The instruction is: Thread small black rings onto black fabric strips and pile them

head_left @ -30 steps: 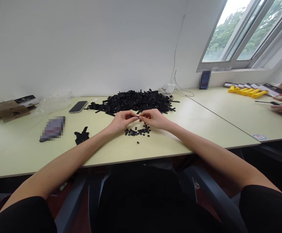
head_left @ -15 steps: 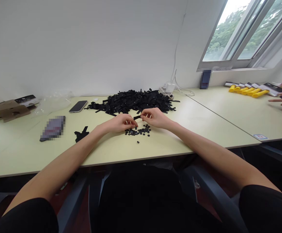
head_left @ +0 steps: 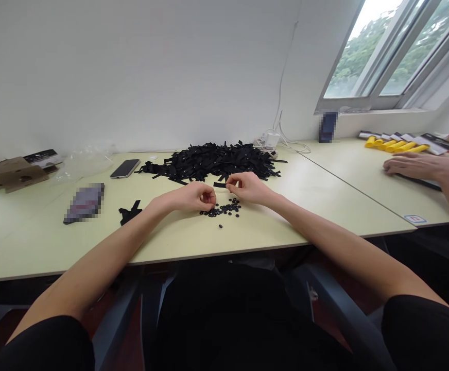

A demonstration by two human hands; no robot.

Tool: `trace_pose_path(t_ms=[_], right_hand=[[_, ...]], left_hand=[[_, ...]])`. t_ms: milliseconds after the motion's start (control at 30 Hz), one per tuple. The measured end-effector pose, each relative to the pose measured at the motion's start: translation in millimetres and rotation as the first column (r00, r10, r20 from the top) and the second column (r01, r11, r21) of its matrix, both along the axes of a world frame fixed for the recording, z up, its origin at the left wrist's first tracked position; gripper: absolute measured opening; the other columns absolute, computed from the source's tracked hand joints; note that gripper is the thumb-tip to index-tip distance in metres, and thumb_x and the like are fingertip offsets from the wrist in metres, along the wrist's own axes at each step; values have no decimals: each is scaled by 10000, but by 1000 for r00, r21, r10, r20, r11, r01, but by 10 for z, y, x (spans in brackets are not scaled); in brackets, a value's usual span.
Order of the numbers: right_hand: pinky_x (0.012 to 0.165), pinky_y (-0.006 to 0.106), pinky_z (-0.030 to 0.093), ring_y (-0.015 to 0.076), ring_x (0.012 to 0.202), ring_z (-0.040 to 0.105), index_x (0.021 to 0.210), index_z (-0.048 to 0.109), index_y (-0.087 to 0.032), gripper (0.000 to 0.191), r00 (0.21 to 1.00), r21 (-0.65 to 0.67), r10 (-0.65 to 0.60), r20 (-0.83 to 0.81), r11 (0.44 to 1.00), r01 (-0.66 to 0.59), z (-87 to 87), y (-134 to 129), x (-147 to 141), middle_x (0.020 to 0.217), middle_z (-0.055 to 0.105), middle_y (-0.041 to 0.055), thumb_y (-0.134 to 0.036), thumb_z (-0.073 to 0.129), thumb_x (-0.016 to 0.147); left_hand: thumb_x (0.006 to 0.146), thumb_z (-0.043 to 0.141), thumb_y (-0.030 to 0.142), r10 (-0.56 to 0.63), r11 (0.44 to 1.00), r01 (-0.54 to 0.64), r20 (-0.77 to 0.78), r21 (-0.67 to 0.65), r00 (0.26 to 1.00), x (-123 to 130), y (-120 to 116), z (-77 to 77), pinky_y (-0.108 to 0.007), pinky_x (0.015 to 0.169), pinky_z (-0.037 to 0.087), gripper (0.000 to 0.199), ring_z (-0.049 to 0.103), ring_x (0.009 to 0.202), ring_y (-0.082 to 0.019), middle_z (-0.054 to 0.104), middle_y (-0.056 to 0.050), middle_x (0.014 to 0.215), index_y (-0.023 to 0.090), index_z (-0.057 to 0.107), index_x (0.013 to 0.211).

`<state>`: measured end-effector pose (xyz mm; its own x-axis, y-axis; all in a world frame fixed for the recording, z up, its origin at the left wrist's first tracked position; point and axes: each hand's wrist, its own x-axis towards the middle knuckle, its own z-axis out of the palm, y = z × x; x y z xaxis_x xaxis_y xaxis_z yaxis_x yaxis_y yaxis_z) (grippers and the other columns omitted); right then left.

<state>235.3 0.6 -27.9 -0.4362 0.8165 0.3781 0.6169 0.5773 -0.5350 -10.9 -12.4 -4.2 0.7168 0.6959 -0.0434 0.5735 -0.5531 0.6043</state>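
My right hand [head_left: 244, 186] pinches one end of a short black fabric strip [head_left: 219, 185], whose other end points left. Just left of it, my left hand [head_left: 196, 197] is closed in a pinch at the edge of the small black ring-like discs [head_left: 228, 207]; what lies between its fingertips is too small to make out. One disc [head_left: 220, 226] lies apart, nearer the table's front edge. Behind both hands spreads a large heap of black strips [head_left: 217, 161]. A few more black strips [head_left: 130, 212] lie beside my left forearm.
A phone [head_left: 124, 169], a blurred pouch-like item [head_left: 84, 203] and an opened cardboard box [head_left: 14, 172] lie to the left. At the back are a charger with cables [head_left: 271, 139]. Rightward, another person's hand [head_left: 421, 167] rests near yellow tubes [head_left: 396, 146].
My left hand has drawn slightly away from the strip and down to the discs, its fingers curling. My right hand stays with the strip. The other person's hand has moved further in.
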Motion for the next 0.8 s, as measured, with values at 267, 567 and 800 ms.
trace_pose_path(t_ms=[267,567,800], right_hand=[[642,294,365,145,666,563,885,758,-176,200,999,-12,42,32,999,-41,-11,-15,-8,830,746,45,-289,594,906],[653,299,370,148,670,573,907,759,-179,179,998,-24,40,42,999,-39,-14,-10,-3,821,740,42,-266,604,895],[647,307,350,143,648,545,911,757,-179,177,998,-37,43,53,998,-41,-15,-13,-5,781,714,38,-266,604,893]], left_hand=[[896,633,325,-2,991,-8,73,136,997,11,-4,-37,-299,737,523,246,708,816,-197,784,-58,929,212,771,1065],[927,618,315,-31,982,32,-11,187,999,-18,25,-3,-294,761,514,226,711,875,-200,782,-65,1015,221,806,1010],[935,621,329,9,989,-10,8,148,1000,-38,84,-82,-291,738,506,189,709,844,-190,784,-57,973,204,754,985]])
